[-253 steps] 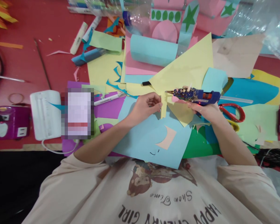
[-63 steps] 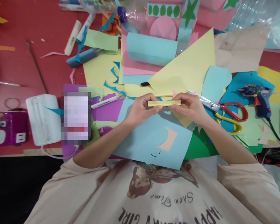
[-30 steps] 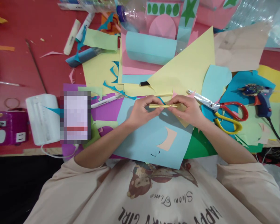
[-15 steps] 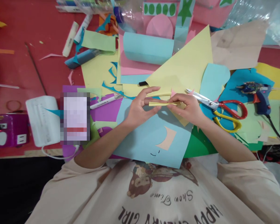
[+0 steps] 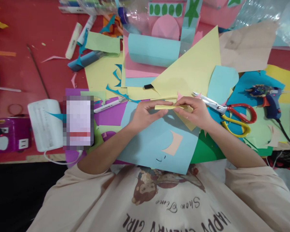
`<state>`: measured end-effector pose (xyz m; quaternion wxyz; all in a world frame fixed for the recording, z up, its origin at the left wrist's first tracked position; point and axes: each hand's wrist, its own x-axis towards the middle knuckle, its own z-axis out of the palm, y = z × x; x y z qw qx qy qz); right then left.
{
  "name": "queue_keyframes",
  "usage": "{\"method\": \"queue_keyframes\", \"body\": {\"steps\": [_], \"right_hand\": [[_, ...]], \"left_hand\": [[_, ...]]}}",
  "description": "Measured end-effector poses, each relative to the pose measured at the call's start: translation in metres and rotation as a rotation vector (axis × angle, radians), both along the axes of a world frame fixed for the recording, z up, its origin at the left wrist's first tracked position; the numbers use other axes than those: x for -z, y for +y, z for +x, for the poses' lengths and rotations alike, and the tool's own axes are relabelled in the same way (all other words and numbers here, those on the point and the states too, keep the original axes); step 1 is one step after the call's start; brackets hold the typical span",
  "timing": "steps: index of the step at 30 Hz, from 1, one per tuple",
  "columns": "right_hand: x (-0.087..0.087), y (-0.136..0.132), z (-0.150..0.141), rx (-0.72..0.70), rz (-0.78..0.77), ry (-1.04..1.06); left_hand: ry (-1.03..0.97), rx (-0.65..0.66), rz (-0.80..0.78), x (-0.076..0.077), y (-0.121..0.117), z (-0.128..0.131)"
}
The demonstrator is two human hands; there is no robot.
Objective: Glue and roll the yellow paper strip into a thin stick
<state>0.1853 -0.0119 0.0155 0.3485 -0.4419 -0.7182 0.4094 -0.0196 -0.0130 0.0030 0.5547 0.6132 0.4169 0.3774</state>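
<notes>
Between my two hands is a narrow folded strip of yellow paper [image 5: 160, 107], held level above a light blue sheet [image 5: 145, 141]. The fingers and thumb of my left hand [image 5: 148, 112] are closed on its left part. My right hand [image 5: 193, 111] pinches the strip's right part between thumb and fingers. A peach paper scrap [image 5: 175, 143] with a curved edge lies on the blue sheet below the hands. Just right of my right hand rest scissors [image 5: 221, 109] with one red and one yellow handle, blades apart.
A glue gun [image 5: 273, 101] lies at the right with its cord trailing down. To the left are a phone [image 5: 78, 122], a white power bank [image 5: 45, 125] and a purple socket block [image 5: 11, 133]. Beyond the hands are a blue paper roll [image 5: 154, 50], a yellow sheet [image 5: 198, 67] and markers [image 5: 73, 40].
The raised fingers of my left hand have come down and closed onto the yellow strip. My right hand keeps its pinch almost in place.
</notes>
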Motion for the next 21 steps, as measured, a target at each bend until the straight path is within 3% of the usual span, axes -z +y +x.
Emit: {"method": "queue_keyframes", "body": {"steps": [21], "right_hand": [[-0.0009, 0.001, 0.0002, -0.024, 0.024, 0.008]], "left_hand": [[0.019, -0.038, 0.049, -0.0022, -0.0025, 0.0008]]}}
